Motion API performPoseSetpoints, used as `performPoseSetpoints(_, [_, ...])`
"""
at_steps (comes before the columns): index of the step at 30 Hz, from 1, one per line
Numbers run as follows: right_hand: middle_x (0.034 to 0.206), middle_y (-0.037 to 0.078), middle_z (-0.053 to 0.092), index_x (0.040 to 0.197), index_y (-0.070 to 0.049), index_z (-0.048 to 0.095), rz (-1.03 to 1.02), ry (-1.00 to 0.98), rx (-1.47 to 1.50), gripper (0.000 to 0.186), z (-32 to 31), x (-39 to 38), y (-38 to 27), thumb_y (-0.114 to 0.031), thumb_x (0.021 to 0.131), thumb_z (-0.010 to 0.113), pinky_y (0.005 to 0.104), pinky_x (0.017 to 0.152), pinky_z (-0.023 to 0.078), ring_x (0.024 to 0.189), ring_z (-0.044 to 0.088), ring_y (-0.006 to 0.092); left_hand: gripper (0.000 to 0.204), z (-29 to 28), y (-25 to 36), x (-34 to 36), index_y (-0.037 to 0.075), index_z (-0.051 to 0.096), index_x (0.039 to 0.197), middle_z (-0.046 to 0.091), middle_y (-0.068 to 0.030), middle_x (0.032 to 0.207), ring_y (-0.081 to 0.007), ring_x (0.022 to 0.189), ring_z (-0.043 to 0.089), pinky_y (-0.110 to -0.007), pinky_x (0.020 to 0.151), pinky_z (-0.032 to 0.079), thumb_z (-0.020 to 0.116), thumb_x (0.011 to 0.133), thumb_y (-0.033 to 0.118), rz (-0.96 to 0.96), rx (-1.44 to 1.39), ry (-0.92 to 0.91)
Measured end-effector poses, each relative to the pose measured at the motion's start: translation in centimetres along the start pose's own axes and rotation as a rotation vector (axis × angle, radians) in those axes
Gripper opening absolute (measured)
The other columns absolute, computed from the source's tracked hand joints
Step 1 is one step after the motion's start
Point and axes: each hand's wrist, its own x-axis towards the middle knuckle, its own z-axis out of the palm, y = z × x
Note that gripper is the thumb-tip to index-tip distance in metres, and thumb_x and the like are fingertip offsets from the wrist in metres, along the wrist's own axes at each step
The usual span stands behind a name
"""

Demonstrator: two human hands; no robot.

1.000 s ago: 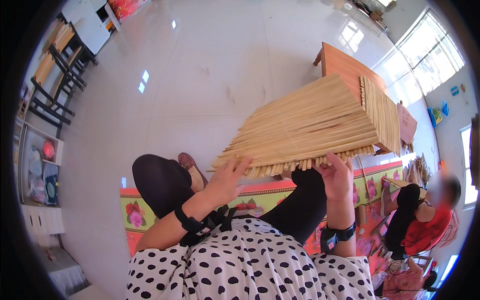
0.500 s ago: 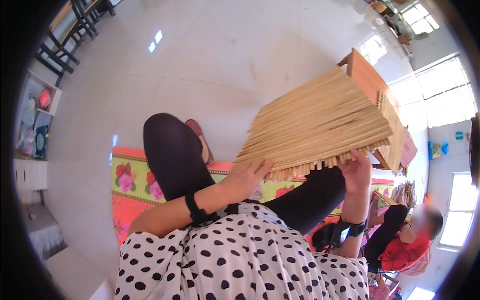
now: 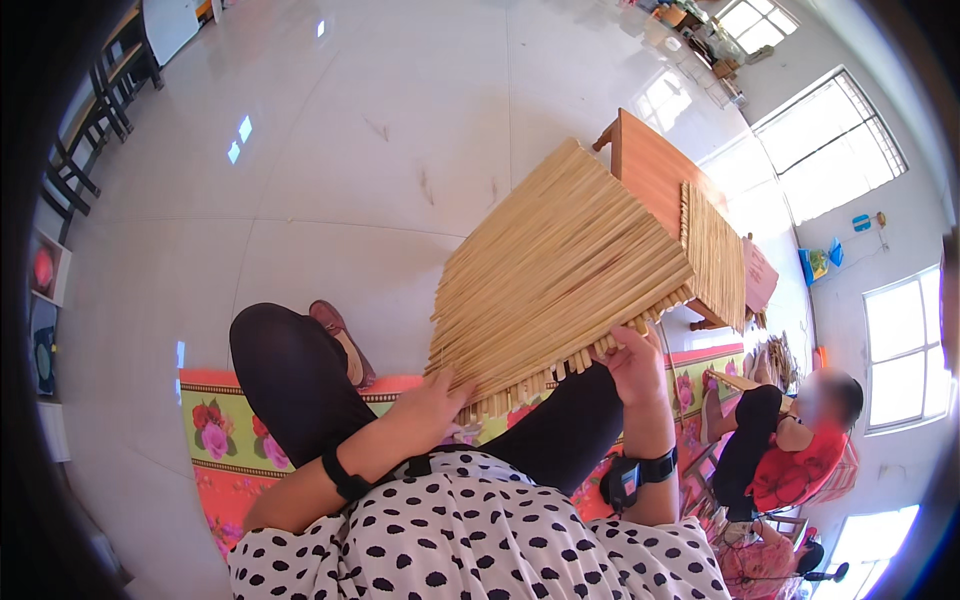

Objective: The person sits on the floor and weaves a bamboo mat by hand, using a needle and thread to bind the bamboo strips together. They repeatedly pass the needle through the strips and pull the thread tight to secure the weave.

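A panel of pale straw-like sticks (image 3: 555,255) slants across in front of me, resting partly on a wooden table (image 3: 645,170), its near edge a row of uneven stick ends. My left hand (image 3: 430,410) grips that edge at its lower left corner, fingertips partly hidden by the sticks. My right hand (image 3: 630,360) is closed on the same edge farther right, thumb and fingers at the stick ends. A second bundle or mat of sticks (image 3: 715,265) lies on the table at the right, under or beside the panel's edge.
A floral mat (image 3: 220,435) lies under my legs (image 3: 290,370). Another person (image 3: 790,450) in red sits close on my right. Dark chairs (image 3: 110,80) and low shelves (image 3: 48,270) line the left side. Windows (image 3: 900,350) and piled items (image 3: 700,50) are along the right and back.
The stick panel has tilted, its near left corner coming down toward me with my left hand. My right hand has shifted a little down and left, still on the edge. The view has turned slightly.
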Motion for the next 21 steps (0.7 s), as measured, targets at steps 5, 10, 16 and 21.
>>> performPoseSetpoints(5, [0.103, 0.009, 0.068, 0.116, 0.004, 0.06, -0.1, 0.098, -0.172, 0.029, 1.0, -1.5, 1.1, -0.009, 0.091, 0.064, 0.0304, 0.077, 0.053, 0.089, 0.065, 0.0156, 0.061, -8.4, 0.7, -0.2, 0.002, 0.05, 0.134, 0.044, -0.0263, 0.135, -0.0407, 0.124, 0.049, -0.044, 0.097, 0.05, 0.075, 0.08, 0.015, -0.035, 0.083, 0.177])
performPoseSetpoints(10, [0.102, 0.007, 0.07, 0.112, 0.005, 0.064, -0.255, 0.208, -0.325, 0.03, 1.4, -1.5, 2.6, -0.005, 0.086, 0.072, 0.0283, 0.079, 0.051, 0.089, 0.065, 0.0131, 0.058, -13.3, -0.2, 1.8, 0.001, 0.051, 0.131, 0.043, -0.0266, 0.138, -0.0394, 0.127, 0.048, -0.042, 0.099, 0.05, 0.076, 0.08, 0.015, 0.058, 0.167, 0.35])
performPoseSetpoints(16, [0.104, 0.01, 0.069, 0.112, 0.005, 0.06, -0.219, 0.177, -0.28, 0.032, 0.3, -1.1, 2.4, 0.001, 0.083, 0.072, 0.0296, 0.079, 0.054, 0.091, 0.067, 0.0168, 0.06, -14.0, -0.4, 5.4, 0.003, 0.05, 0.133, 0.043, -0.0266, 0.139, -0.0394, 0.128, 0.047, -0.042, 0.093, 0.053, 0.076, 0.08, 0.015, 0.127, 0.163, 0.261])
performPoseSetpoints(21, [0.103, 0.01, 0.069, 0.113, 0.003, 0.061, -0.212, 0.198, -0.211, 0.033, 0.4, -1.2, 1.8, 0.006, 0.081, 0.07, 0.0296, 0.079, 0.054, 0.089, 0.067, 0.0172, 0.065, -12.9, -0.6, 7.2, 0.005, 0.05, 0.135, 0.043, -0.025, 0.135, -0.0396, 0.128, 0.045, -0.042, 0.092, 0.054, 0.078, 0.078, 0.017, 0.172, 0.206, 0.167])
